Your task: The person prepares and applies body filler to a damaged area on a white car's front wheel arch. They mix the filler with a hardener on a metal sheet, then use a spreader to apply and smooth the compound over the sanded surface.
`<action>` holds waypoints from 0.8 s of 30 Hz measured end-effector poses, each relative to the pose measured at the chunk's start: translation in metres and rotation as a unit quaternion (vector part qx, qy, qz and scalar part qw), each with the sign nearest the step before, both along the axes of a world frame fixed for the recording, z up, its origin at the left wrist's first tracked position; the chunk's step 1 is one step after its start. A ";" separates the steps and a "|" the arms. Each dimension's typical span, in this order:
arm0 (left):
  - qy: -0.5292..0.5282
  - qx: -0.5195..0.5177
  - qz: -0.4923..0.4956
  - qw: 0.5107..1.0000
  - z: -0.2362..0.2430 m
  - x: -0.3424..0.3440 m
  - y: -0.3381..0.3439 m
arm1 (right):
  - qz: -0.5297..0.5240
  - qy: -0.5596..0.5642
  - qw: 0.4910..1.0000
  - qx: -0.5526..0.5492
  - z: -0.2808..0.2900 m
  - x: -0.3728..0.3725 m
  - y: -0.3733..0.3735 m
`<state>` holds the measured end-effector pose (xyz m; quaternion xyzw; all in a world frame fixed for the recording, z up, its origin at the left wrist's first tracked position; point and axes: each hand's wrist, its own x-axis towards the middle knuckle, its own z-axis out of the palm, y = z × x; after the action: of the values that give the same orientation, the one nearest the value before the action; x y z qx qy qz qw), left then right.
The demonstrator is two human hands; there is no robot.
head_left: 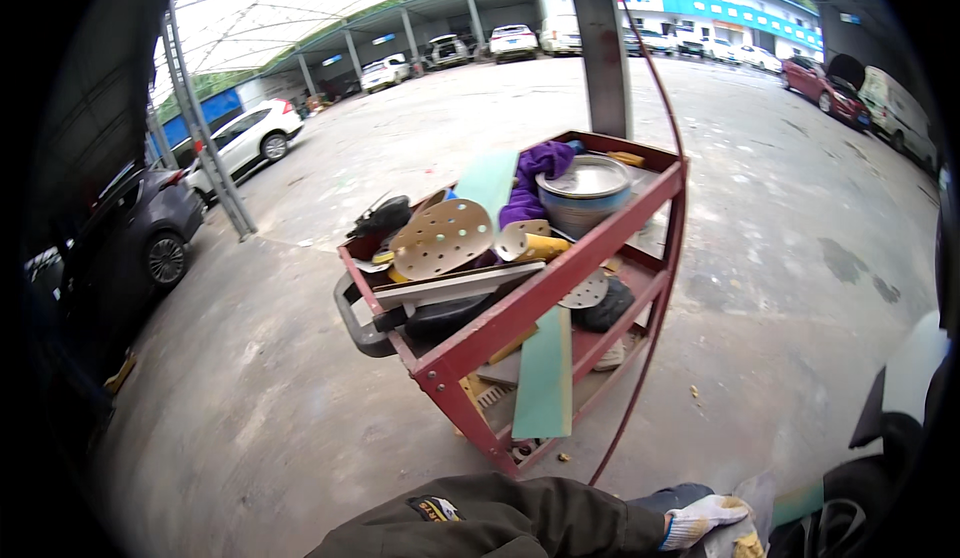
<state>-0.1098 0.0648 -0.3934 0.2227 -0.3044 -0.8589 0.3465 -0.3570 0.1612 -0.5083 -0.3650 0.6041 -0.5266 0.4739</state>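
My left hand (707, 520), in a white knit glove with yellowish patches, is at the bottom right edge. Its dark sleeve (480, 520) with a patch runs in from the lower left. The fingers curl around something greyish that I cannot make out, partly cut off by the frame. A crumpled translucent sheet (762, 496) and a pale green strip (798, 503) lie right beside the glove. My right hand is not in view. Ahead stands a red tool cart (540, 310), apart from my hand.
The cart carries tan perforated sanding discs (443, 241), a lidded can (584, 196), a purple cloth (527, 198) and green strips (543, 378). A dark red hose (655, 343) hangs down its right side. A post (606, 58) rises behind; a wheel (835, 530) is lower right.
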 end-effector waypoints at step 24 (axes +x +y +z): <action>-0.001 0.020 -0.212 0.977 0.061 -0.104 0.075 | -0.330 -0.462 0.787 -0.241 0.110 0.049 0.237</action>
<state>-0.2134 0.1395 -0.3328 0.1610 -0.3282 -0.9183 0.1517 -0.3081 0.3979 -0.3987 0.0412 0.2497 -0.8853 0.3900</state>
